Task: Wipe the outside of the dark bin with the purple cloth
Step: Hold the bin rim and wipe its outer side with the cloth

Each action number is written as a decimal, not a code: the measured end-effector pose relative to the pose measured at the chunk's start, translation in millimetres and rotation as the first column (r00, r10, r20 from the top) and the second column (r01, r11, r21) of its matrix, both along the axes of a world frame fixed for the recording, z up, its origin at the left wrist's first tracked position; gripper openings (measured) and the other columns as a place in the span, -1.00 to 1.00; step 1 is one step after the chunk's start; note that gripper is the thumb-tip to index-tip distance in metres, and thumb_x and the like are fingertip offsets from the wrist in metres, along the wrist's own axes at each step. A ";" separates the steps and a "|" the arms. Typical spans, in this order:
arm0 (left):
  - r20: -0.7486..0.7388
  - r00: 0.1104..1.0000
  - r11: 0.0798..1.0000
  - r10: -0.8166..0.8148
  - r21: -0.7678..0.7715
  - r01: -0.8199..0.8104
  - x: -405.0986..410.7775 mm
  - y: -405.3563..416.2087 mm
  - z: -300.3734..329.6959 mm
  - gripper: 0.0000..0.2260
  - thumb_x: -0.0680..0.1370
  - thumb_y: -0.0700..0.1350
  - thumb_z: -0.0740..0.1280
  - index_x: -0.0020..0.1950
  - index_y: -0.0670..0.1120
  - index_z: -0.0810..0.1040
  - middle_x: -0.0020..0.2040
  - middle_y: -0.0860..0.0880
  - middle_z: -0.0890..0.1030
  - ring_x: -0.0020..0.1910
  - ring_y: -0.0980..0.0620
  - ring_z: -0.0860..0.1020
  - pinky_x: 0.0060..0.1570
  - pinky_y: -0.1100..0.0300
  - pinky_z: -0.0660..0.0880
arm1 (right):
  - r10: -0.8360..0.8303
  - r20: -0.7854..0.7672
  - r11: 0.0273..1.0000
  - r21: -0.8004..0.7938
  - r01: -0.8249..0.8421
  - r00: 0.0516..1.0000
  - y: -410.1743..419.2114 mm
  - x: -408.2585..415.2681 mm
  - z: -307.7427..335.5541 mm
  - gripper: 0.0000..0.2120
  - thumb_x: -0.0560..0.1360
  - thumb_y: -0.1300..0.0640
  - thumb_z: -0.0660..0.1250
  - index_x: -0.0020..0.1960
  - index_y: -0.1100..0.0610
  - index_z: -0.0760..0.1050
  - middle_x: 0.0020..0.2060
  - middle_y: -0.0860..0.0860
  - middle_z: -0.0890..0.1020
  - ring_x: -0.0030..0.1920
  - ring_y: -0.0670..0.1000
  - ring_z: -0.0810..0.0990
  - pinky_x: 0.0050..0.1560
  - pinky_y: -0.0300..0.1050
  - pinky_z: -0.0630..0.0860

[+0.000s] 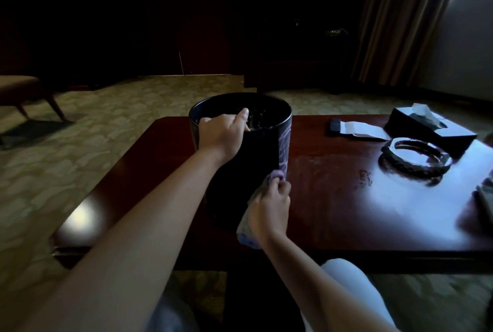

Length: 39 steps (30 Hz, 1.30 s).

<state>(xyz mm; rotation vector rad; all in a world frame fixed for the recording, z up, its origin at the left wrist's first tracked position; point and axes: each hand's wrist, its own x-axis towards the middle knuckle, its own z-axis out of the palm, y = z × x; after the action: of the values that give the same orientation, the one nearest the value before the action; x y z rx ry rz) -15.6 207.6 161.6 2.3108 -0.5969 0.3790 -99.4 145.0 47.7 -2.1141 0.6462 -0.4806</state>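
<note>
Mid-wipe: dark bin stood on the wooden table, left hand curled over its near rim to steady it, right hand clutching the purple cloth against the lower right wall, so most of the outside likely remained.
</note>
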 end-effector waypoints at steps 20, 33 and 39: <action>-0.061 0.998 0.988 -0.028 -0.152 0.018 -3.7 1.2 0.1 -0.48 0.67 0.01 -0.02 -0.42 0.07 0.53 -0.36 0.11 0.54 -0.10 0.04 0.53 0.33 0.01 0.22 | 0.056 0.173 0.939 -0.344 0.007 0.983 -18.0 7.5 70.5 -0.48 0.59 0.18 0.10 0.53 0.05 0.10 0.38 0.03 0.23 0.23 0.13 0.30 0.03 -0.10 0.35; 0.075 0.996 0.999 0.042 0.004 -0.042 -2.5 -3.1 -2.0 -0.51 0.66 0.02 0.00 -0.28 -0.10 0.58 -0.29 -0.03 0.60 -0.11 -0.04 0.57 0.24 0.11 0.20 | 0.046 -0.131 0.996 -0.068 -0.055 0.990 4.8 -7.3 -11.1 -0.49 0.62 0.16 0.04 0.55 0.15 0.04 0.48 0.07 0.16 0.38 0.17 0.26 0.28 -0.05 0.29; 0.175 0.984 0.994 0.032 0.094 -0.049 3.5 -4.3 -9.4 -0.47 0.66 0.02 -0.01 -0.31 -0.21 0.56 -0.38 -0.12 0.58 -0.29 -0.06 0.54 0.19 0.09 0.20 | 0.103 -0.333 0.978 0.208 -0.034 0.937 9.2 -9.7 -47.0 -0.54 0.59 0.19 0.06 0.48 0.15 0.15 0.39 0.09 0.25 0.31 0.18 0.36 0.25 -0.01 0.34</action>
<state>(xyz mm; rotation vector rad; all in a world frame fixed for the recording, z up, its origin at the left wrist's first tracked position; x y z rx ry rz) -12.1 203.3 152.2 2.4027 -0.6666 0.5866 -109.2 154.1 0.7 -2.0346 0.7783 -0.0017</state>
